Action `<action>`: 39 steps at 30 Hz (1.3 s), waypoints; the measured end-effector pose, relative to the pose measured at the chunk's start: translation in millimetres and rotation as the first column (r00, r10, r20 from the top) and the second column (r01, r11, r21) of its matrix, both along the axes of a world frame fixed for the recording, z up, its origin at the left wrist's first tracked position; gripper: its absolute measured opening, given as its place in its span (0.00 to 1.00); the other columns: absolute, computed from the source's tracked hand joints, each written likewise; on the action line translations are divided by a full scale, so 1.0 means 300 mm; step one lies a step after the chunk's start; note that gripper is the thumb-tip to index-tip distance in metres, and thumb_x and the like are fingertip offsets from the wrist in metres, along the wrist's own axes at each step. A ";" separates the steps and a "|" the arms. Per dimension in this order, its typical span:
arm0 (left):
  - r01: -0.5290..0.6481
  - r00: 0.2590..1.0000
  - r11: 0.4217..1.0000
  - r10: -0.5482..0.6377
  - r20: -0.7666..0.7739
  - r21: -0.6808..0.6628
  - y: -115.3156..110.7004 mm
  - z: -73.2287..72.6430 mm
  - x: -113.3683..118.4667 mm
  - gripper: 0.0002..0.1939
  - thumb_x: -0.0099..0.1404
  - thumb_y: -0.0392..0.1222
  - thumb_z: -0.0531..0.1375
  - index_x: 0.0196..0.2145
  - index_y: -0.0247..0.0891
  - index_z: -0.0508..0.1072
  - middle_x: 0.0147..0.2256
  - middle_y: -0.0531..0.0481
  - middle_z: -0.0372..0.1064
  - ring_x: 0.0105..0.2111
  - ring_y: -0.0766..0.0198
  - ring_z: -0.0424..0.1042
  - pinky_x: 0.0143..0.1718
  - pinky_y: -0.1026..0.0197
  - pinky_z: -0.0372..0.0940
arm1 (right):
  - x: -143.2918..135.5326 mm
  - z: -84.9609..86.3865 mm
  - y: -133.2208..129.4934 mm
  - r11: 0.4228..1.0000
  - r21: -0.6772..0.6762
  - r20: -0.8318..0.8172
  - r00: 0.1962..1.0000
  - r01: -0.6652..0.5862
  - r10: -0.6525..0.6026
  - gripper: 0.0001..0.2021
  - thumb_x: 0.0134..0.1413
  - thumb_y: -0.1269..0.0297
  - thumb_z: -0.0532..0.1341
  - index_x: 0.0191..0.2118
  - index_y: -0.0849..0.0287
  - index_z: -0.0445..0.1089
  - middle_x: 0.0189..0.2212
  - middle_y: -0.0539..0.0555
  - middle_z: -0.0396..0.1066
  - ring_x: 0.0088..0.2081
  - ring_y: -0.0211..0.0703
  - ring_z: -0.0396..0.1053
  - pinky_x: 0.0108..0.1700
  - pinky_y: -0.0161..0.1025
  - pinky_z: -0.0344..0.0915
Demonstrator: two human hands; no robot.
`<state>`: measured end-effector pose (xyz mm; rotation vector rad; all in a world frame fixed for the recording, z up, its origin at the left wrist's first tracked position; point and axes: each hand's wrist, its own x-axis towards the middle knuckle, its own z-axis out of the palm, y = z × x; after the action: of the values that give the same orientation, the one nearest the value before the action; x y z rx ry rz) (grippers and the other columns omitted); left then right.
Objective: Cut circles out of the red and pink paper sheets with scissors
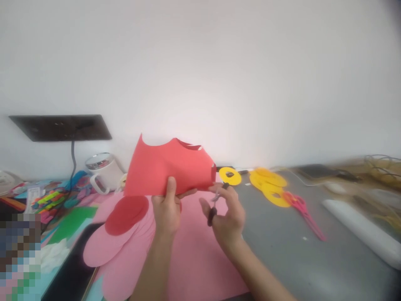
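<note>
My left hand point(167, 207) grips a red paper sheet point(156, 167) by its lower edge, thumb in front and fingers behind. Curved bites are cut out of the sheet's top edge, and it is raised above the table. In my right hand point(230, 213) is a small pair of scissors with dark handles point(212, 216), close to the sheet's lower right corner; motion blurs the blades. Red paper circles point(127, 214) lie on several larger pink paper circles point(106, 248) to the left. Beneath both hands spreads a pink sheet point(200, 259).
Yellow paper rings point(269, 182) lie at the back right beside pink scissors point(305, 213). A white mug point(106, 173) stands at the back left, near colourful craft bits point(52, 200). A long white object point(360, 230) lies far right. A dark wall socket plate point(62, 127) has a cable.
</note>
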<state>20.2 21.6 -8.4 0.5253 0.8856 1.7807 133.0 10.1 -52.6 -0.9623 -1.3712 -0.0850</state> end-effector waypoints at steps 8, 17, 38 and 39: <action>-0.024 0.998 0.961 0.040 -0.051 0.274 0.002 -0.002 -0.026 0.14 0.66 0.45 0.61 0.50 0.49 0.75 0.51 0.49 0.74 0.56 0.53 0.69 0.48 0.51 0.74 | -0.051 0.003 -0.039 0.992 0.111 0.091 0.995 -0.055 0.045 0.18 0.49 0.82 0.59 0.41 0.51 0.68 0.36 0.54 0.73 0.45 0.53 0.74 0.47 0.55 0.68; 0.025 0.999 0.976 -0.033 0.031 0.218 0.010 -0.016 -0.013 0.14 0.65 0.44 0.63 0.48 0.44 0.75 0.52 0.46 0.73 0.55 0.55 0.69 0.48 0.60 0.71 | -0.036 0.014 -0.038 0.587 -0.602 -0.341 0.839 -0.541 0.423 0.09 0.44 0.64 0.69 0.32 0.56 0.71 0.29 0.51 0.73 0.33 0.46 0.71 0.33 0.39 0.67; -0.114 0.954 0.982 0.151 -0.258 0.151 -0.008 -0.051 0.016 0.14 0.52 0.44 0.71 0.37 0.41 0.76 0.42 0.49 0.74 0.49 0.52 0.71 0.52 0.52 0.68 | -0.006 0.068 -0.035 0.494 -0.444 -0.657 0.646 -0.748 0.388 0.13 0.46 0.60 0.68 0.25 0.57 0.63 0.21 0.44 0.59 0.22 0.34 0.53 0.23 0.33 0.52; -0.114 0.943 0.984 0.150 -0.296 0.136 -0.007 -0.060 0.010 0.14 0.52 0.46 0.71 0.35 0.40 0.76 0.39 0.49 0.74 0.46 0.53 0.72 0.49 0.51 0.69 | -0.004 0.067 -0.036 0.511 -0.436 -0.661 0.649 -0.741 0.377 0.13 0.47 0.60 0.68 0.25 0.57 0.63 0.21 0.44 0.59 0.22 0.34 0.53 0.23 0.33 0.53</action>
<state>23.3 19.3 -26.4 0.8523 1.0520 1.9132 131.8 -0.8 -32.7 -0.9476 -1.1648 1.2243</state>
